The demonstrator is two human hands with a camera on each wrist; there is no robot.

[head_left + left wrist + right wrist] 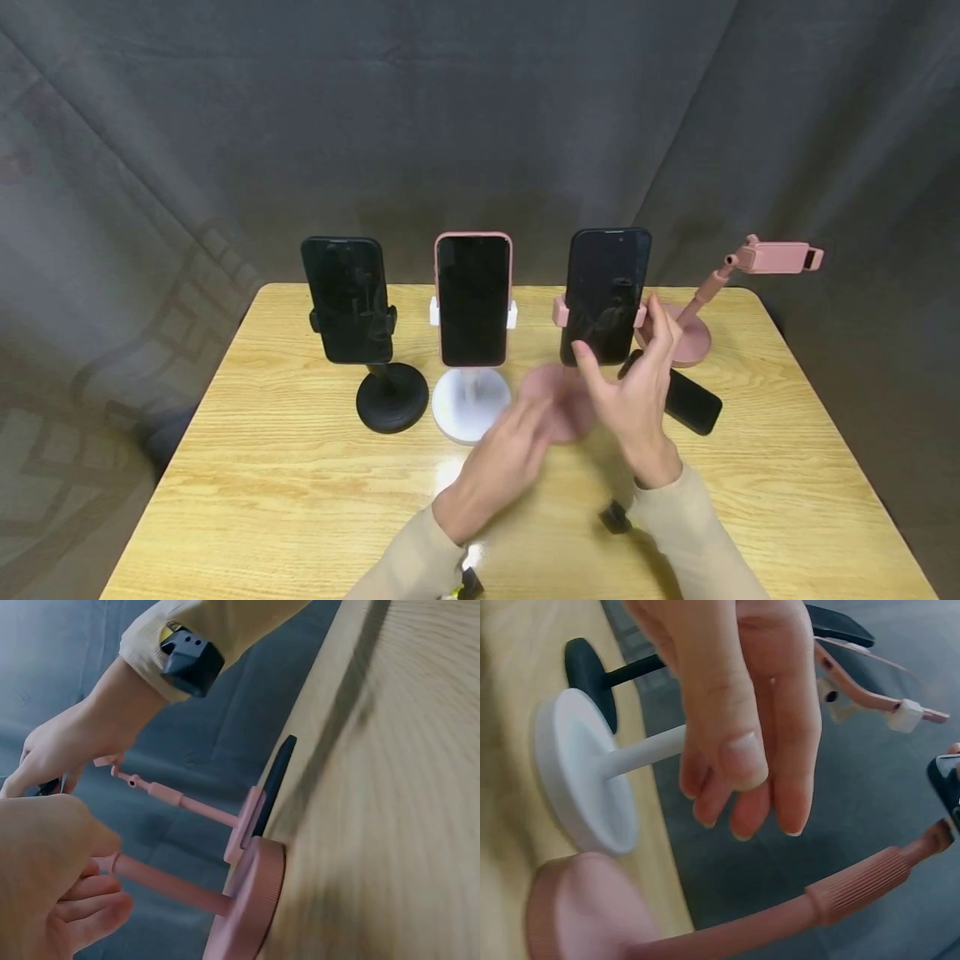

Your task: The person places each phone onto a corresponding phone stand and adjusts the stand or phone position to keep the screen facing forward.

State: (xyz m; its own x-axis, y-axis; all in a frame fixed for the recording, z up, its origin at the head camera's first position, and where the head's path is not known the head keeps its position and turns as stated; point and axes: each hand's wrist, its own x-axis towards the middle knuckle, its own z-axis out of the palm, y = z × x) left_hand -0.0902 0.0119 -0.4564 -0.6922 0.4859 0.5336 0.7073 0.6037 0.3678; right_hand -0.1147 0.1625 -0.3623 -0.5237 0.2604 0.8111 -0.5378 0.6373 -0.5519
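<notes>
A black smartphone (pixel 606 287) stands upright in a pink phone stand (pixel 561 311), between its side clamps. My right hand (pixel 637 396) grips the phone's lower part, thumb on its front and a finger at the right clamp. In the left wrist view, a dark edge shows between the right hand's (pixel 67 746) fingers. My left hand (pixel 506 454) hovers low before the pink round base (pixel 543 392), blurred. The right wrist view shows that left hand (pixel 739 712) with loosely bent fingers, holding nothing, beside the pink stem (pixel 855 889).
To the left, a white stand (pixel 457 412) holds a pink-cased phone (pixel 473 300). A black stand (pixel 392 398) holds a dark phone (pixel 347 300). At right stands another pink stand (pixel 708 287) with an unfilled holder. A black phone (pixel 693 404) lies flat near the right wrist.
</notes>
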